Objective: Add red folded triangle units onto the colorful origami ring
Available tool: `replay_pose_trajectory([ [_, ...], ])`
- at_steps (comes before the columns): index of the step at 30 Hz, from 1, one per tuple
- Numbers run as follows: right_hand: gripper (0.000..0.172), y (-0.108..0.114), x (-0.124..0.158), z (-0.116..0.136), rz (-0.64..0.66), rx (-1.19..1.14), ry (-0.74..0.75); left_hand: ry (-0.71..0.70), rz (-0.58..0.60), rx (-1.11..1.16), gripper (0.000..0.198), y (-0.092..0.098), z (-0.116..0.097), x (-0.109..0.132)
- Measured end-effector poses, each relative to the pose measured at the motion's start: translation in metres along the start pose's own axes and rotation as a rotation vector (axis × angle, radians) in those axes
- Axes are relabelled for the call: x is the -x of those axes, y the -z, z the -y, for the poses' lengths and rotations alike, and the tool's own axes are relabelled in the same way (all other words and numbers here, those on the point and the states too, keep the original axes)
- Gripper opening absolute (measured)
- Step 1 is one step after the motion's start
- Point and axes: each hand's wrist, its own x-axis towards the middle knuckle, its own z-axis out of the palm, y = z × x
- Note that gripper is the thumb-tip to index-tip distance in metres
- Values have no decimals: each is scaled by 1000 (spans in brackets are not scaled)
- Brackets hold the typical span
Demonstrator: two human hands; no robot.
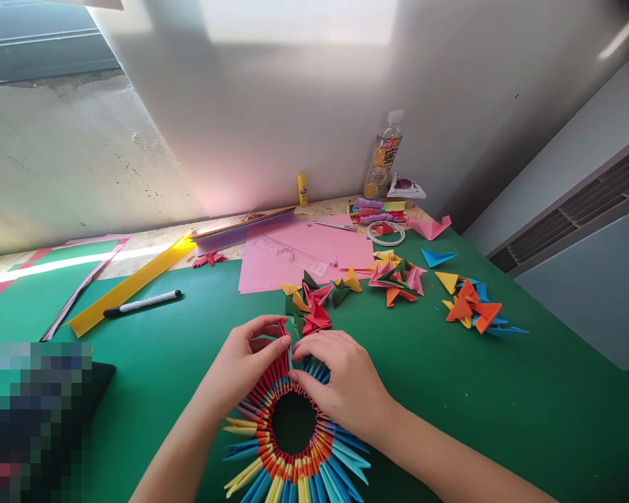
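Note:
A ring of folded paper pieces (270,457) lies flat on the green table, with red, orange, yellow, blue and purple points fanning outward around a round hole. My left hand (237,363) is closed at its far edge, thumb and fingers pinching a red folded paper piece (282,328). Beside it my right hand (343,374) is closed on the ring's far right part, its thumb and fingertips at a light blue folded piece (290,358). Parts of the ring are hidden under both hands. Just beyond the fingertips is a pile of red, green and yellow folded pieces (317,307).
More folded pieces lie in piles at the right (472,305). Behind are pink paper sheets (256,272), a clear ruler (291,255), a tape roll (386,233), a glue stick (302,189) and a bottle (384,161). A marker (144,304) and folded yellow paper (131,283) lie left.

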Motion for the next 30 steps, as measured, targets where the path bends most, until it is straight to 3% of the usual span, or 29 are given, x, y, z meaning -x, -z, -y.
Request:
replay_pose_trajectory([
  [5, 22, -2, 0, 0, -40, -4, -61, -14, 6, 1, 34, 0, 1, -1],
  [9, 20, -5, 0, -2, -77, -24, -89, -21, 11, -8, 29, 0, 2, -1],
  [30, 22, -4, 0, -4, -62, -80, 7, -15, -22, -24, 30, 2, 3, -1],
])
